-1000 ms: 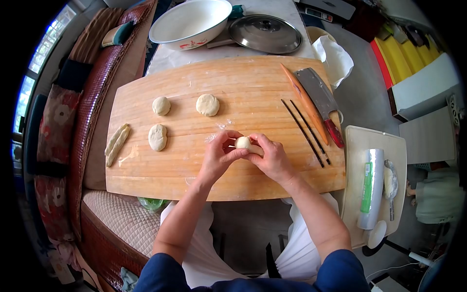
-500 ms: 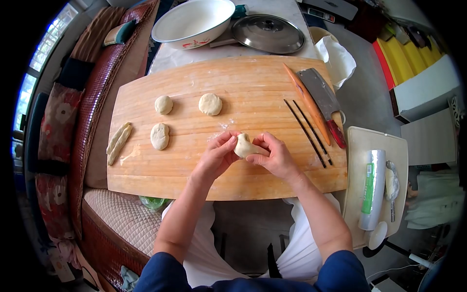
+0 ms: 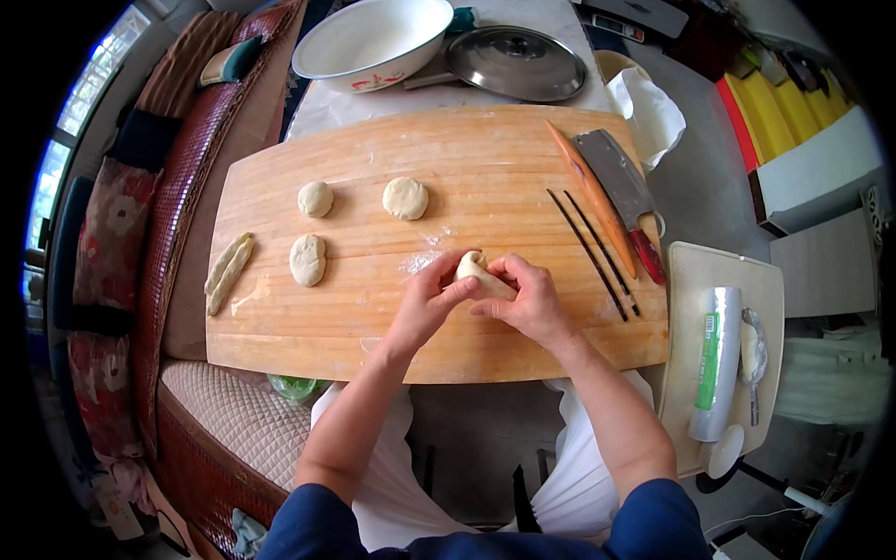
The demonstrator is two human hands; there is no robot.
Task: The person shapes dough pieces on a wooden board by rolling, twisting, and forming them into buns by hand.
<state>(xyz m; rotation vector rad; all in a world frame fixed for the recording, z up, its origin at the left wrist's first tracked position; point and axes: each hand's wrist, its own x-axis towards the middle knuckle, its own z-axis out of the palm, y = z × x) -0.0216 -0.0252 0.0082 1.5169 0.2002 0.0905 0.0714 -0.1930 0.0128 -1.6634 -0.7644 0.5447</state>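
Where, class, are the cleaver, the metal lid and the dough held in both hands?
Cleaver (image 3: 613, 177): head view, on its blade.
Metal lid (image 3: 523, 72): head view, on its top.
Held dough (image 3: 480, 276): head view, near its middle.

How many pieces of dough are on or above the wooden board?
5: one piece between left hand and right hand; small ball; larger round to its right; oval below the ball; folded strip near the board's left edge.

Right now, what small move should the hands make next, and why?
I would probably fold the dough inward with the right hand, while the left hand steadies it: its upper part looks bunched, but a tail sticks out toward the right fingers.
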